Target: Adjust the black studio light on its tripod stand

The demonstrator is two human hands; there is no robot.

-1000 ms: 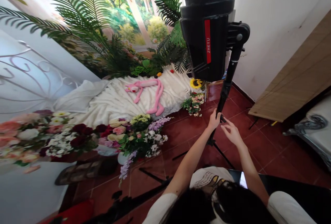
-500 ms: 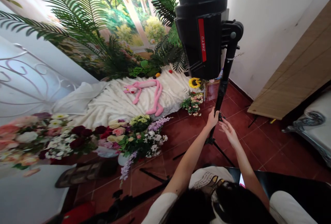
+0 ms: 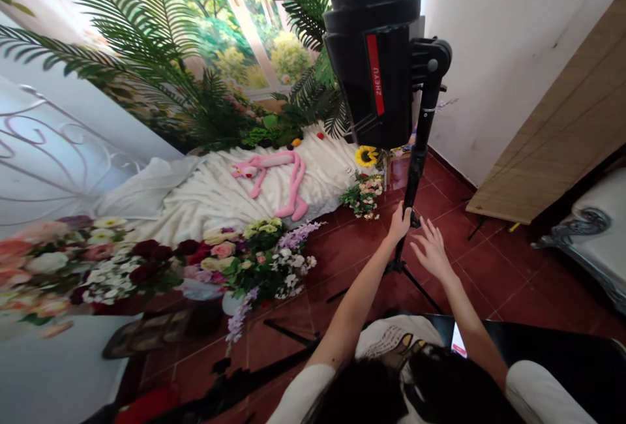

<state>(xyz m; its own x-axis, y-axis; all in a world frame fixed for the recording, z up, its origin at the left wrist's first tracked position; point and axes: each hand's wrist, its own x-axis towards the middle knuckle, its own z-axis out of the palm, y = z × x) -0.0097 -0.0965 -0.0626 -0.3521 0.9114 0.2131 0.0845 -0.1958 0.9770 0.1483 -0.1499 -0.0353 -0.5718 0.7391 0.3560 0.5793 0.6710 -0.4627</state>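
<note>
A black studio light (image 3: 369, 78) with a red ZHEYU strip is mounted on top of a black light stand (image 3: 421, 143). My left hand (image 3: 401, 223) is wrapped round the stand's pole at about mid-height. Just right of the pole, my right hand (image 3: 432, 248) is open, its fingers spread and apart from the stand. Between the two hands a dark knob (image 3: 415, 220) juts from the pole. Below them the stand's legs (image 3: 423, 288) spread over the red tiled floor (image 3: 454, 215).
A pink plush panther (image 3: 274, 169) lies on a white draped blanket (image 3: 215, 196) at left. Artificial flowers (image 3: 225, 261) line its front. A second black stand (image 3: 259, 375) lies across the lower left. At right are a tan panel (image 3: 548, 124) and a black surface (image 3: 548, 352) with a phone (image 3: 458, 342).
My right hand has drawn back from the knob, its fingers spreading. The light and pole appear slightly further left in view. My left hand keeps its grip.
</note>
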